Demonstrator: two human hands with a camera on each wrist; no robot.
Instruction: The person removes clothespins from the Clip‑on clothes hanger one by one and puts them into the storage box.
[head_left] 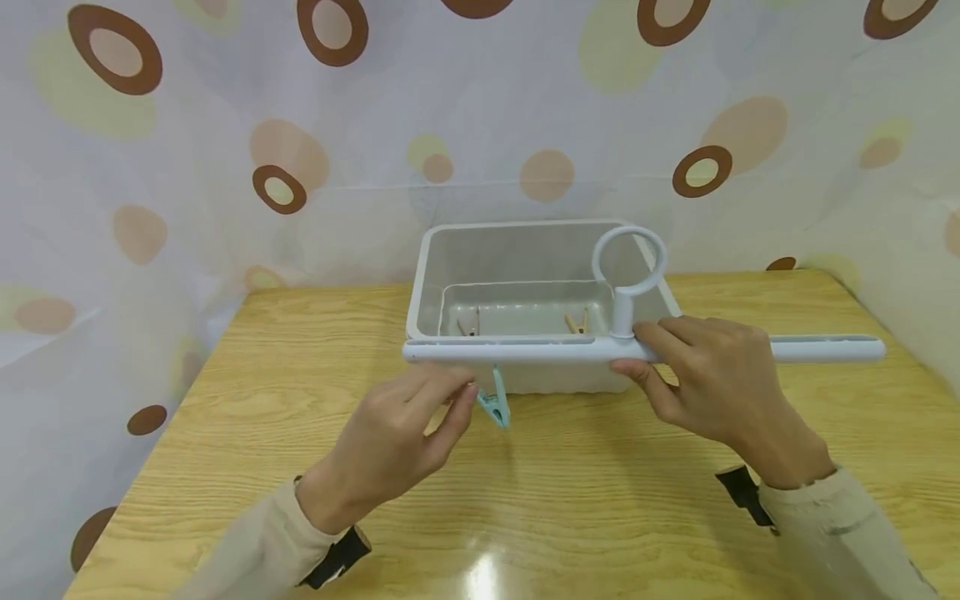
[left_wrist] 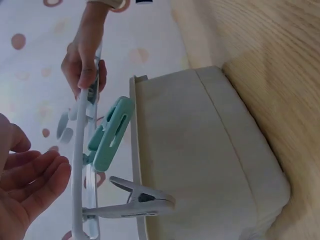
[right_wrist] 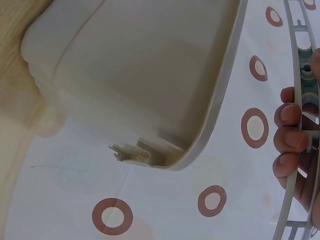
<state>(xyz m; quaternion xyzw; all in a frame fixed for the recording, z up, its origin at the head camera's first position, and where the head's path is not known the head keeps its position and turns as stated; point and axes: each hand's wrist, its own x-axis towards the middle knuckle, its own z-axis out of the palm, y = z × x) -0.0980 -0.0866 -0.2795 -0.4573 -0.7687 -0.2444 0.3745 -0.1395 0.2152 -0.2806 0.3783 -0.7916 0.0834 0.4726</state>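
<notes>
My right hand (head_left: 705, 379) grips a white clip hanger (head_left: 517, 350) just right of its ring hook (head_left: 662, 258), fingers over the top and thumb in front. The long bar is held level in front of the bin. A teal clip (head_left: 497, 406) hangs under its left part. In the left wrist view a grey clip (left_wrist: 135, 202) hangs nearer the bar's end. My left hand (head_left: 401, 433) is by that end, its fingers (left_wrist: 42, 175) loosely bent beside the bar with nothing between them. In the right wrist view, the right-hand fingers (right_wrist: 290, 137) wrap round the slotted bar.
A light grey plastic bin (head_left: 525, 225) stands behind the bar on the wooden table (head_left: 300, 400). Inside it lie a beige clip (head_left: 577, 322) and another clip (head_left: 469, 325). A patterned curtain (head_left: 480, 108) closes off the back and sides.
</notes>
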